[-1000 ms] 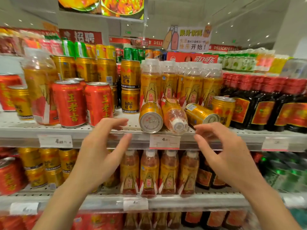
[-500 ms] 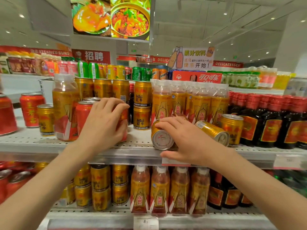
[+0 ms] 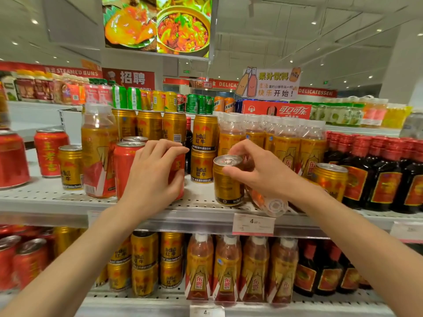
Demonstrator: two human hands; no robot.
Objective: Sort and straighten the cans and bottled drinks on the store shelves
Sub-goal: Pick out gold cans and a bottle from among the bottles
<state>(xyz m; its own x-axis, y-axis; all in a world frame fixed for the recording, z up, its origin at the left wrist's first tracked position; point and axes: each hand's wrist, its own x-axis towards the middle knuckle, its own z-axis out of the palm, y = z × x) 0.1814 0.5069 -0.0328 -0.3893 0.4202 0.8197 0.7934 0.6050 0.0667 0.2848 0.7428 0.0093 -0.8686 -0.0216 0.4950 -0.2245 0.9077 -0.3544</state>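
Two hands are at work on the upper shelf (image 3: 68,197), and the head camera is the only view we have. Our left hand (image 3: 153,179) is wrapped around a red can (image 3: 177,170) standing at the shelf's front, next to a second red can (image 3: 126,165); most of the held can is behind our fingers. Our right hand (image 3: 258,172) pinches the top rim of a gold can (image 3: 227,179) that stands upright near the shelf edge, thumb in front and fingers behind.

We judge the tidying to be barely under way. That gold can is on its base, but it sits alone in front of the bottle row (image 3: 274,138) and not with the stacked gold cans (image 3: 203,152) behind it. A bottle on its side (image 3: 272,203) lies just to its right, cap toward us and poking past the shelf lip. A large bottle (image 3: 98,152) and a small gold can (image 3: 69,167) stand among the red cans on the left, so the kinds look mixed there too. The dark bottles (image 3: 389,175) on the right look orderly, as does the lower shelf (image 3: 160,305).

Our right forearm covers the fallen bottle's body and whatever lies behind it, so we cannot tell if more items are down there. Far-left cans are blurred and cut off by the frame.
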